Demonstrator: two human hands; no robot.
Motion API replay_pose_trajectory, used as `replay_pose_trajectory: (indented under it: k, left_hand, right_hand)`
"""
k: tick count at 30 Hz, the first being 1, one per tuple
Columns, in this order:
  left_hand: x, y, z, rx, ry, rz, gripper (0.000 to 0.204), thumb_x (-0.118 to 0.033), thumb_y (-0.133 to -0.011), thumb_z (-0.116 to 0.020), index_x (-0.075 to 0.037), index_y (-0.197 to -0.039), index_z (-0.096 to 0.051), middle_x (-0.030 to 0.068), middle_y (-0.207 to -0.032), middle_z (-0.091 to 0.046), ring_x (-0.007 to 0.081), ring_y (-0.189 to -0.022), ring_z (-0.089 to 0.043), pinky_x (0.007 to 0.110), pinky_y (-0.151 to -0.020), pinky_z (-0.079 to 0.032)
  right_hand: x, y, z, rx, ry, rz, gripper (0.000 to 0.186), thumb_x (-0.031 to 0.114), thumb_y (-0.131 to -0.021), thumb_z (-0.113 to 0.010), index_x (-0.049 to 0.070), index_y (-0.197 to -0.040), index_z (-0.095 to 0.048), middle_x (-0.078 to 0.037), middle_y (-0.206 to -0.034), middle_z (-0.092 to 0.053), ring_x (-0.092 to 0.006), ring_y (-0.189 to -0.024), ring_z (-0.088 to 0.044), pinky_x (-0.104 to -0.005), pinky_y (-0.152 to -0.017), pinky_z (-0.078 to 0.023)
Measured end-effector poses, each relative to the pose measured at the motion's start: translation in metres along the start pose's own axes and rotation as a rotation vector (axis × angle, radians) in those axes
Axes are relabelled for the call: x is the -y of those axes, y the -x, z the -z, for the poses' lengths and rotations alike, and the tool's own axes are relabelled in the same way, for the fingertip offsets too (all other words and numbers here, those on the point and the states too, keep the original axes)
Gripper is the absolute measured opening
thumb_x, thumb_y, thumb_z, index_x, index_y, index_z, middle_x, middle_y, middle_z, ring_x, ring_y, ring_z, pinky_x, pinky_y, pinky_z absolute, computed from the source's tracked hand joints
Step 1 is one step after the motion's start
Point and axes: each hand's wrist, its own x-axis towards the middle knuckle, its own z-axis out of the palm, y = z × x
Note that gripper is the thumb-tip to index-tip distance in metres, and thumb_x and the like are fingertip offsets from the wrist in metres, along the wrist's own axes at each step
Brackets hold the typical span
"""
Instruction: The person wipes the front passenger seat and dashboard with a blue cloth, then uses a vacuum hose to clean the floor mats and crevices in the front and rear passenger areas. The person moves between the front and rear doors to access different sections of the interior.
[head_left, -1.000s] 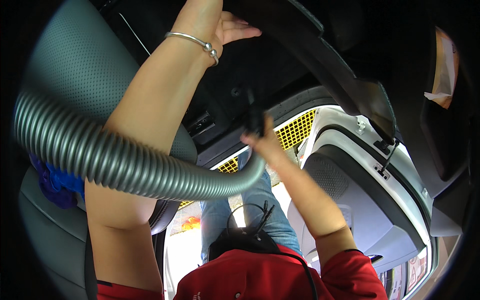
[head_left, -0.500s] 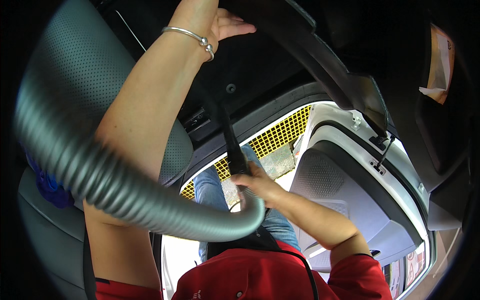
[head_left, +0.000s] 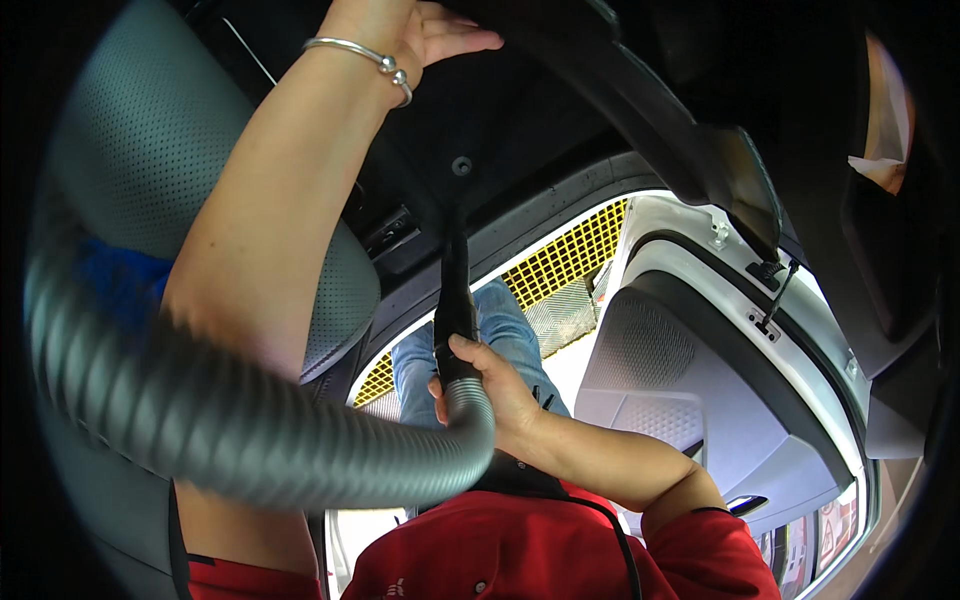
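Note:
My right hand (head_left: 490, 385) is wrapped round the black nozzle (head_left: 456, 300) of a vacuum cleaner. Its narrow tip points away from me toward the dark car floor, just inside the door sill. From the handle a grey ribbed hose (head_left: 330, 455) curves left, passing in front of my left forearm. My left hand (head_left: 432, 38) reaches to the top of the view beside a dark trim panel. Its visible fingers are stretched out with nothing seen in them; part of the hand is cut off by the upper edge. A silver bangle (head_left: 350, 47) circles that wrist.
To the left is a perforated grey-green seat (head_left: 150, 120) with a blue cloth (head_left: 125, 280) by it. The car door (head_left: 690, 400) stands open at right. A yellow floor grating (head_left: 570, 255) lies outside past the dark sill (head_left: 560, 210). An orange-and-white paper (head_left: 885, 120) sits far right.
My right hand and the nozzle have shifted left and toward me, and the nozzle stands straighter. The hose has swung lower. My left hand has moved slightly left, its fingers still outstretched.

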Motion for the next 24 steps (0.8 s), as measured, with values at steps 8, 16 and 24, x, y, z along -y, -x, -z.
replay_pose_trajectory:
  k: [8, 16, 24]
  left_hand:
    - [-0.011, -0.016, -0.003, -0.042, 0.136, 0.157, 0.088, -0.07, -0.1, -0.025, 0.005, -0.139, -0.048, 0.029, -0.137, -0.055, 0.0432, -0.117, -0.06, 0.05, -0.1, -0.05]
    - [-0.004, -0.014, -0.005, -0.12, 0.136, 0.066, 0.081, -0.068, -0.1, -0.031, 0.004, -0.128, -0.056, 0.0247, -0.114, -0.067, 0.0347, -0.101, -0.068, 0.044, -0.09, -0.057]
    - [-0.014, -0.014, -0.011, -0.231, 0.176, 0.161, 0.081, -0.069, -0.099, -0.033, 0.003, -0.128, -0.056, 0.0248, -0.114, -0.066, 0.0351, -0.101, -0.068, 0.044, -0.089, -0.057]
  right_hand:
    - [0.096, -0.055, -0.022, -0.269, -0.323, 0.372, 0.037, 0.039, -0.095, -0.061, 0.005, -0.104, -0.053, -0.007, -0.073, -0.061, -0.0201, -0.064, -0.062, -0.034, -0.06, -0.057]
    - [0.117, -0.087, -0.019, -0.359, -0.23, 0.507, 0.029, 0.036, -0.096, -0.06, 0.009, -0.103, -0.056, -0.004, -0.074, -0.059, -0.0169, -0.063, -0.061, -0.0314, -0.056, -0.053]
    - [0.12, -0.064, -0.01, -0.283, -0.224, 0.496, 0.029, 0.03, -0.101, -0.057, 0.006, -0.115, -0.055, -0.007, -0.092, -0.06, -0.0174, -0.075, -0.06, -0.0299, -0.06, -0.055]
